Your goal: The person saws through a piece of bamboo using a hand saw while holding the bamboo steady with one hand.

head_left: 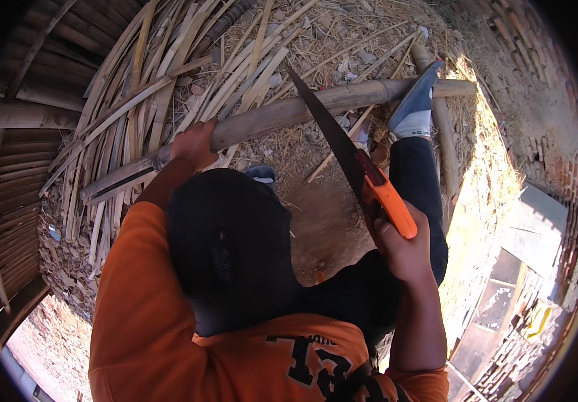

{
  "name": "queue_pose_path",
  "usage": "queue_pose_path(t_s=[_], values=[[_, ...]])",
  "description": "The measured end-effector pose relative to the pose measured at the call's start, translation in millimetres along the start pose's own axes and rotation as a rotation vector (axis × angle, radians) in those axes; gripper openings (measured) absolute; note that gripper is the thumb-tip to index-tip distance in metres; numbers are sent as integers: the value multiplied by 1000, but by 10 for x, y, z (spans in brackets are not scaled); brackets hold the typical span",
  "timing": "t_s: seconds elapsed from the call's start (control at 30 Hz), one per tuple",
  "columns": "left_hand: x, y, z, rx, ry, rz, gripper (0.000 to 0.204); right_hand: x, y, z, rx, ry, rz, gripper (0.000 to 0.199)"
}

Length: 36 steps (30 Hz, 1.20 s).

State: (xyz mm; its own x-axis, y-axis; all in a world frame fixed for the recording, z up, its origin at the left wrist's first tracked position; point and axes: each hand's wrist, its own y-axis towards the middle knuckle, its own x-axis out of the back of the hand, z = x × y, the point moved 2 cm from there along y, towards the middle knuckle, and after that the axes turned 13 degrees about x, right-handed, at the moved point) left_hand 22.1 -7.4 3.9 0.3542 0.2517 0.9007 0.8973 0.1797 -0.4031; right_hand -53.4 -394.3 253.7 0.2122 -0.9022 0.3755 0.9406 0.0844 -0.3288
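A long bamboo pole [269,121] lies slantwise across the ground, its left end lower in the head view. My left hand [196,144] is wrapped over it left of the middle. In my right hand [406,246] I grip a handsaw [388,201] by its orange handle. The dark blade slants up and left, crossing over the pole in this view; whether its teeth touch the pole I cannot tell. My blue and white shoe [415,107] rests on the pole's right part. A large dark rounded shape [228,248] covers the ground between my arms.
Split bamboo strips [145,87] lie in a heap at the far left. Another pole [443,137] lies under the right end of the first. Straw and scraps cover the ground. A bamboo-slat wall [17,194] stands left, brickwork [527,53] right.
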Motion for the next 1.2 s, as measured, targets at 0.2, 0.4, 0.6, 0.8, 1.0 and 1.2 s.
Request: queue_pose_path(t_s=[0.2,0.4,0.6,0.8,1.0,1.2], values=[[-149,-71,-52,-90,-9,-138,82,85,-667,-181,-6,24,-73,25],[-250,-72,53,-83,1,-195,84,291,-934,19,-46,-65,-103,36],[-230,-1,28,-95,1,-136,83,-151,-398,-292,25,-90,8,22],[-147,-47,0,-54,13,-91,83,244,-983,-69,-91,1,-69,33],[-206,-74,6,-100,6,-135,82,-100,-436,-364,15,1,-84,26],[-17,53,-1,-46,-16,-9,88,-204,174,-488,35,243,-94,11]])
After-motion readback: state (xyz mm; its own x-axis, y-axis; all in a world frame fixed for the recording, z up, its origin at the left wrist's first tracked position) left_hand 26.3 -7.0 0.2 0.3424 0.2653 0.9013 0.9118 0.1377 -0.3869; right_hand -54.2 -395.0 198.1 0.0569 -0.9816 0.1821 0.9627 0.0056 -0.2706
